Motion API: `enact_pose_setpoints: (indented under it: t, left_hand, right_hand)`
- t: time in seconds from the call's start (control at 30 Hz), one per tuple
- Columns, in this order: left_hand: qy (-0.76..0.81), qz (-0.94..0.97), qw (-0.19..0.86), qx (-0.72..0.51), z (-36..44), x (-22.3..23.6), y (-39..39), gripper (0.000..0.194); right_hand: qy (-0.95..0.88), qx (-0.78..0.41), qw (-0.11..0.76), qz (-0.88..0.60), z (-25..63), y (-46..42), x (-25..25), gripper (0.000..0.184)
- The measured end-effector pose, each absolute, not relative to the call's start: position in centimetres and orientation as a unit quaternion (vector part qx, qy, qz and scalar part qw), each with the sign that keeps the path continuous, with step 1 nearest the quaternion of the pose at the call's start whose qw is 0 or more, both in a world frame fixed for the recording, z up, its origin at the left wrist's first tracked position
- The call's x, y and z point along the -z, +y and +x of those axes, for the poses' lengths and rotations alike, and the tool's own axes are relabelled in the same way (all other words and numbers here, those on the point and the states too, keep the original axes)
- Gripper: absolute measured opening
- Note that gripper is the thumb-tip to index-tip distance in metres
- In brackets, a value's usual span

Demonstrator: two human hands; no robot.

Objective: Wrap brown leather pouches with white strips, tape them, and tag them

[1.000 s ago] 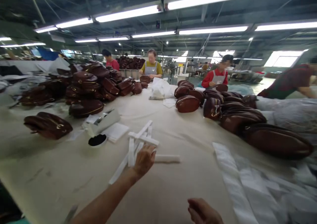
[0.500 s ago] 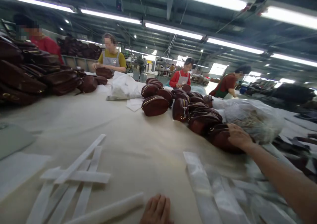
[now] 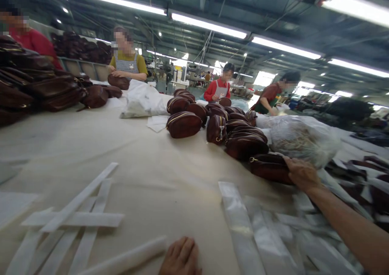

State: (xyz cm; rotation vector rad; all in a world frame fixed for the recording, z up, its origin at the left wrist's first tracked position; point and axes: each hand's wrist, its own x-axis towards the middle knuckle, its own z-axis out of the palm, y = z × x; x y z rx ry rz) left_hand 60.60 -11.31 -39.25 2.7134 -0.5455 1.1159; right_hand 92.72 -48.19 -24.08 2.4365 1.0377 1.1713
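Head view, and the right hand point(image 3: 302, 173) is out at full stretch, its fingers laid over the end of the nearest brown bag point(image 3: 269, 169)! That bag lies on the right side of the bench point(image 3: 170, 177), at the near end of a row of brown bags point(image 3: 246, 143), gold ring facing left. Is the grip closed? Cannot tell; the thumb is hidden.

Down at the bottom edge, the left hand point(image 3: 180, 256) rests palm down, fingers together and slightly bent, just beside the end of a thick white strip point(image 3: 130, 255); whether anything sits under the palm, cannot tell. To its left, flat white strips point(image 3: 82, 219) lie crisscrossed. Over to its right, glossy wrappers point(image 3: 237, 218) spread toward the bench's near corner.

Beyond the right hand sits a bulging clear plastic sack point(image 3: 304, 141). Far left, a heap of brown bags point(image 3: 51, 90) rises high, and across the bench a co-worker in a checked apron point(image 3: 126, 67) handles one more.
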Motion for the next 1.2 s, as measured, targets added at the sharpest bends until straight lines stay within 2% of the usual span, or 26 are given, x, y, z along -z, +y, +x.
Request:
enact_pose_setpoints:
  t: [0.17, 0.23, 0.37, 0.47, 0.6, 0.7, 0.77, 0.8, 0.9, 0.97, 1.03, 1.13, 1.2]
  left_hand:
    - [-0.141, 0.915, 0.189, -0.328, 59.7, 36.7, -11.9, 0.022]
    - [-0.119, 0.900, 0.297, -0.295, 59.4, 35.4, -12.2, 0.022]
    - [0.032, 0.770, 0.613, -0.174, 58.5, 32.0, -12.2, 0.023]
    - [0.120, 0.718, 0.670, -0.144, 56.9, 30.3, -11.1, 0.035]
    - [0.265, 0.682, 0.640, -0.233, 52.4, 29.6, -7.2, 0.047]
    - [0.315, 0.684, 0.597, -0.277, 48.4, 27.6, -4.5, 0.044]
    - [0.224, 0.753, 0.558, -0.267, 46.8, 25.2, -4.0, 0.038]
    - [0.120, 0.813, 0.512, -0.252, 46.5, 23.9, -4.3, 0.038]
    - [-0.236, 0.905, 0.312, -0.169, 47.4, 20.7, -6.4, 0.048]
    - [-0.364, 0.897, 0.223, -0.118, 48.9, 19.6, -8.0, 0.043]
    - [-0.411, 0.891, 0.170, -0.091, 50.3, 19.3, -9.0, 0.032]
    - [-0.409, 0.901, 0.121, -0.081, 51.1, 19.5, -9.9, 0.020]
    - [-0.392, 0.910, 0.098, -0.094, 50.6, 19.8, -10.3, 0.025]
  right_hand:
    - [0.404, -0.382, 0.157, 0.816, 85.1, -44.5, 18.1, 0.038]
    - [0.429, -0.386, 0.152, 0.803, 80.6, -42.6, 15.5, 0.041]
    - [0.508, -0.388, 0.084, 0.764, 70.2, -38.5, 12.8, 0.043]
    - [0.585, -0.339, 0.020, 0.737, 63.5, -36.0, 14.0, 0.035]
    - [0.693, -0.288, -0.072, 0.657, 58.2, -33.3, 17.7, 0.025]
    - [0.713, -0.252, -0.137, 0.640, 56.1, -31.5, 19.5, 0.024]
    - [0.693, -0.193, -0.172, 0.673, 55.0, -30.9, 19.6, 0.025]
    - [0.674, -0.161, -0.193, 0.695, 54.5, -30.8, 19.4, 0.027]
    - [0.579, -0.107, -0.247, 0.770, 52.2, -31.4, 18.6, 0.033]
    - [0.507, -0.087, -0.246, 0.822, 50.0, -32.1, 18.4, 0.033]
    - [0.457, -0.100, -0.218, 0.857, 47.8, -32.7, 19.0, 0.037]
    - [0.423, -0.164, -0.187, 0.871, 45.8, -33.1, 20.5, 0.059]
    - [0.415, -0.175, -0.184, 0.874, 45.9, -33.3, 21.1, 0.054]
